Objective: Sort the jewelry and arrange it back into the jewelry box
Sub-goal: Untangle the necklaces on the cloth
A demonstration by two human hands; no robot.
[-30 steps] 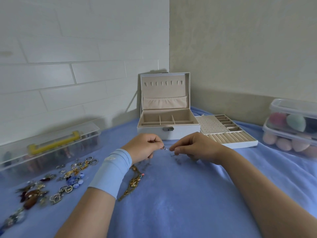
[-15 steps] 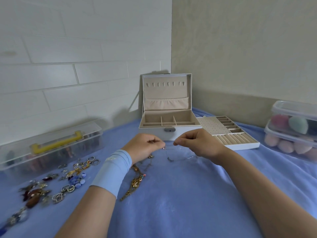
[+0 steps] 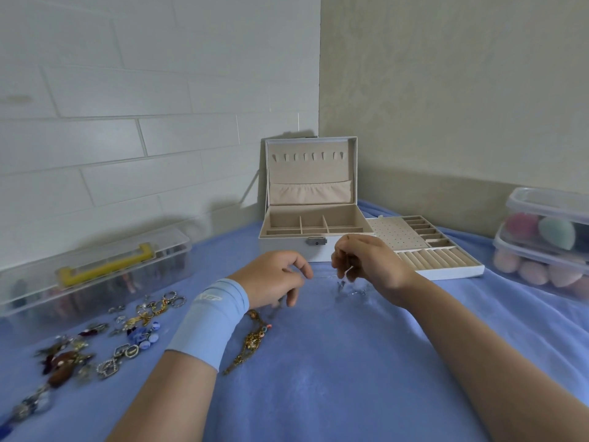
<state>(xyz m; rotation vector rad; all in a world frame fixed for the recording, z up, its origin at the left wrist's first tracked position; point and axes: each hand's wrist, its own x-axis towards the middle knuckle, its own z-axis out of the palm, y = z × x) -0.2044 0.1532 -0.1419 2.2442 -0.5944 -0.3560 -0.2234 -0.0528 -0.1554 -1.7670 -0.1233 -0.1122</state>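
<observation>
The thin silver chain (image 3: 352,292) is in play at the middle of the blue blanket (image 3: 334,384), just in front of the jewelry box (image 3: 287,248). The right hand (image 3: 371,266) has it pinched between curled fingertips, one end dangling down and the rest lying in a small tangle on the cloth right below. The left hand (image 3: 271,279) hovers just beside it, fingers loosely curled, thumb and forefinger a little apart; a faint line runs toward it, but whether it has the fine chain I cannot tell. A pale blue wristband (image 3: 210,317) sits on that wrist.

Under the left wrist a gold necklace (image 3: 250,342) with coloured beads trails toward the near edge. The box stands open near the far edge in the corner of the walls, lid upright, beige compartments showing bare. Its lift-out tray (image 3: 398,232) lies touching the box's right side, ring rolls facing the near edge.

Out at the left edge, a scatter of loose jewelry (image 3: 127,333): rings, brooches, blue beads. Behind it, a clear plastic case (image 3: 105,266) with a yellow handle. At the right edge, stacked clear tubs (image 3: 548,247) of makeup sponges.
</observation>
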